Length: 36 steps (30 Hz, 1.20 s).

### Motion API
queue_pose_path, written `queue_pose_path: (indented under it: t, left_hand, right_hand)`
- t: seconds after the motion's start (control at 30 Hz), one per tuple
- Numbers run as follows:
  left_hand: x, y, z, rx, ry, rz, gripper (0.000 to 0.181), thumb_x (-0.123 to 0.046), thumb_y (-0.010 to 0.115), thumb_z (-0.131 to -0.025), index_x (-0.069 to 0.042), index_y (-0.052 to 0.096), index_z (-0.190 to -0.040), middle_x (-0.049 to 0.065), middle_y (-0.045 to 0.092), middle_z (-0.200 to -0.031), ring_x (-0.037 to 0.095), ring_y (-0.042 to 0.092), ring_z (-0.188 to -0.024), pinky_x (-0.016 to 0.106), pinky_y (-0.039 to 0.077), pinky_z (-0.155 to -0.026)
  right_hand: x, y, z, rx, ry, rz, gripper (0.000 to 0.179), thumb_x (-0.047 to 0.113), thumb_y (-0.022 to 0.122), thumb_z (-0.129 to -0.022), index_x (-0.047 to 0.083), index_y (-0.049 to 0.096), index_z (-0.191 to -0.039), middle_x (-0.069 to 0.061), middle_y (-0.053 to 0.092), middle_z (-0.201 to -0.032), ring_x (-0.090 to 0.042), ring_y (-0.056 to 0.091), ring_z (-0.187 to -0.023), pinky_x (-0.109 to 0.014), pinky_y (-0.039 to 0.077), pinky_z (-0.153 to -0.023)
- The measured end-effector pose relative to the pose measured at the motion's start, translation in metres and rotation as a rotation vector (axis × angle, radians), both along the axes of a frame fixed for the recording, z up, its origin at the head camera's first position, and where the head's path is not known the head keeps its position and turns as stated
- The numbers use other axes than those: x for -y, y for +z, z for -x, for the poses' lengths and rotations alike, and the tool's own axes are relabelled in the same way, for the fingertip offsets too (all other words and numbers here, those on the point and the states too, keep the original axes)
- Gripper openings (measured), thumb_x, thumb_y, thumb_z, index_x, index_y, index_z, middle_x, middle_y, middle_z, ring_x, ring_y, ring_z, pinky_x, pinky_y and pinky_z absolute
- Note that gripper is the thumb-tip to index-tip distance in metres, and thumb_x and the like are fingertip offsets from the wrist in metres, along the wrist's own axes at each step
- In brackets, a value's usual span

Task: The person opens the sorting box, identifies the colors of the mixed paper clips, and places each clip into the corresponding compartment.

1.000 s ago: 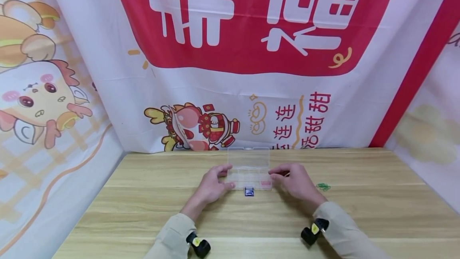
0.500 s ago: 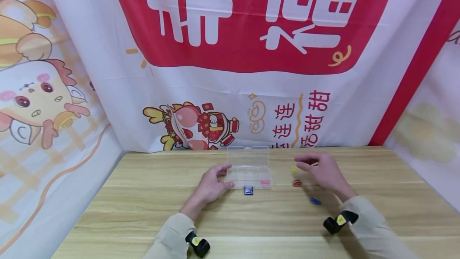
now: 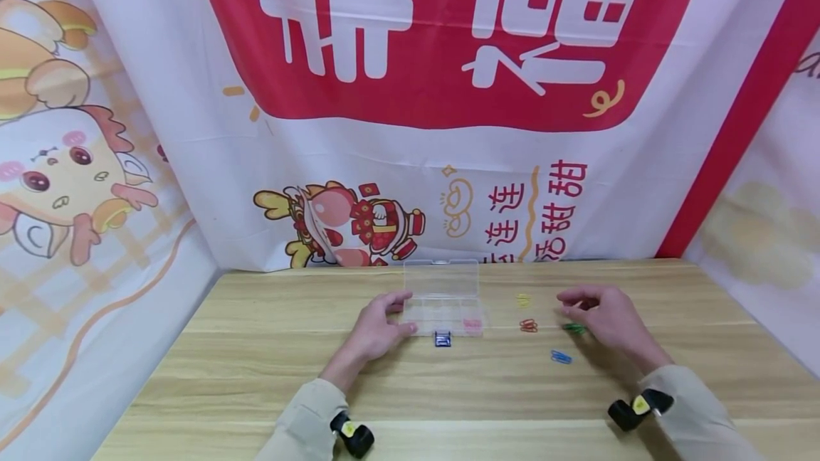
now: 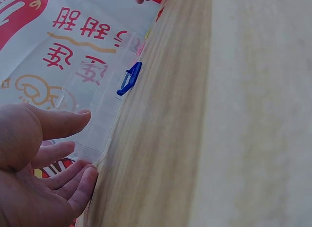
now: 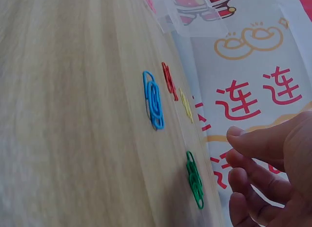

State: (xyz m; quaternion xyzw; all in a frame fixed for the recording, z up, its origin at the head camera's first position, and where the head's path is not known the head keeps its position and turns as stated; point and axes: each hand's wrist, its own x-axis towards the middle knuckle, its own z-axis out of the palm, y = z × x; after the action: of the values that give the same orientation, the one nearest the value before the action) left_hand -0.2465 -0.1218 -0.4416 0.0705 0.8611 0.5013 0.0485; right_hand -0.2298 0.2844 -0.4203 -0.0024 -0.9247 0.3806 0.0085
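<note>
The left hand [image 3: 376,327] holds the left end of a clear plastic compartment box [image 3: 442,309], its thumb near the front corner and a finger near the back. The box's lid [image 3: 440,278] stands raised at the back, and a blue latch [image 3: 443,338] sticks out in front. Something pink [image 3: 472,324] lies in the front right compartment. My right hand [image 3: 608,315] hovers by the green paper clips [image 5: 194,180], fingers loosely bent, with nothing visible between thumb and fingers. Left of it lie yellow paper clips [image 3: 523,300], red paper clips [image 3: 528,326] and blue paper clips [image 3: 561,357].
Everything stands on a wood-grain table [image 3: 269,361]. A white cloth with red printing [image 3: 359,148] hangs behind the table's back edge, close to the raised lid. Printed cloths also hang at both sides. Each wrist carries a small black camera.
The right hand has moved right, from the box's right end past the yellow paper clips to the green ones, uncovering the red, yellow and blue clips. The left hand has stayed at the box.
</note>
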Motion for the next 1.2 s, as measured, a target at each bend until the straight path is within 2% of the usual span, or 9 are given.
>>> queue_pose_path:
  t: [0.17,0.47,0.8,1.03,1.2]
  left_hand:
    - [-0.001,0.001,-0.001,0.003,0.001,-0.005,0.063,-0.01,0.081,-0.09,-0.011,0.059,-0.149,0.019,0.059,-0.149,0.035,0.059,-0.136,0.05,0.055,-0.111]
    - [0.001,0.003,-0.001,-0.001,0.003,-0.007,0.064,-0.011,0.082,-0.089,-0.011,0.059,-0.15,0.02,0.059,-0.15,0.035,0.059,-0.136,0.05,0.055,-0.111]
    - [0.002,0.001,0.0,0.0,-0.002,-0.023,0.064,-0.01,0.082,-0.089,-0.01,0.059,-0.149,0.021,0.059,-0.148,0.036,0.06,-0.133,0.05,0.055,-0.11]
    - [0.001,0.002,0.0,0.006,-0.004,-0.03,0.065,-0.009,0.081,-0.089,-0.009,0.059,-0.15,0.02,0.059,-0.149,0.036,0.058,-0.137,0.05,0.054,-0.113]
    - [0.002,0.003,-0.002,-0.002,-0.009,-0.015,0.065,-0.01,0.082,-0.089,-0.009,0.059,-0.149,0.021,0.059,-0.148,0.037,0.06,-0.133,0.05,0.055,-0.11]
  right_hand:
    - [-0.01,-0.003,-0.004,0.01,0.015,-0.043,0.034,0.024,0.075,-0.099,0.008,0.075,-0.129,-0.013,0.075,-0.12,-0.023,0.062,-0.097,-0.025,0.05,-0.07]
    - [-0.024,-0.011,-0.009,0.019,0.056,-0.101,0.029,0.014,0.078,-0.095,0.007,0.078,-0.123,-0.012,0.078,-0.116,-0.021,0.065,-0.097,-0.026,0.051,-0.077]
    - [-0.023,-0.019,-0.008,0.017,0.027,-0.129,0.025,0.014,0.079,-0.095,0.008,0.08,-0.119,-0.013,0.076,-0.115,-0.023,0.062,-0.098,-0.031,0.049,-0.08]
    - [-0.025,-0.021,-0.006,0.003,0.015,-0.138,0.019,0.014,0.078,-0.095,0.01,0.082,-0.114,-0.017,0.076,-0.118,-0.028,0.065,-0.104,-0.041,0.054,-0.085]
    - [-0.027,-0.023,-0.006,-0.039,0.028,-0.128,0.021,0.015,0.08,-0.094,0.01,0.082,-0.115,-0.015,0.078,-0.117,-0.025,0.066,-0.102,-0.033,0.053,-0.083]
